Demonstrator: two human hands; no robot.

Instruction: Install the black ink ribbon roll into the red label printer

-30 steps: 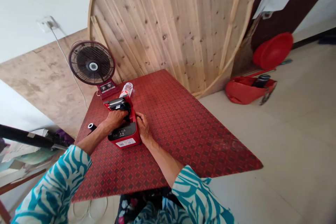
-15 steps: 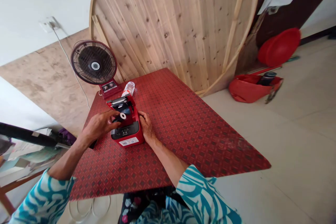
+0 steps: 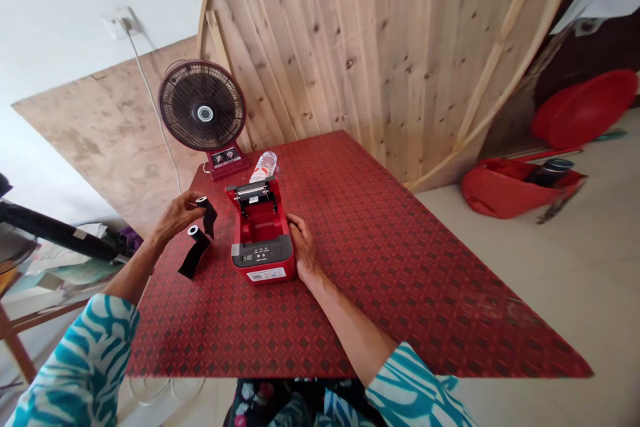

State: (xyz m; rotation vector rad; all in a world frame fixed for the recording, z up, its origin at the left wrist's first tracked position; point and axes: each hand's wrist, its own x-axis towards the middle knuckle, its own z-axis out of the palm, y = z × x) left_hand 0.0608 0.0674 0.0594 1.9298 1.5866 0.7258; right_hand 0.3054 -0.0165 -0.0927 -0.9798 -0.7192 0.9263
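A small red printer [image 3: 261, 240] stands on the red patterned table [image 3: 380, 267] with its lid up and its inner bay bare. My right hand [image 3: 301, 247] lies against the printer's right side, fingers curled on it. To the printer's left, my left hand [image 3: 176, 215] is raised a little above the table and pinches a black roll [image 3: 207, 212] with a white core. A second black roll [image 3: 195, 250] lies on the table just below that hand.
A dark red desk fan [image 3: 204, 110] and a lying plastic bottle [image 3: 263, 165] sit behind the printer. A big round wooden panel [image 3: 380, 47] leans on the wall. On the floor at right lie a red bag [image 3: 505, 187] and a red basin [image 3: 585, 107].
My left hand has lifted a black roll out of the printer and carried it leftwards, leaving the bay bare. My right hand stays on the printer's side. The camera has shifted.
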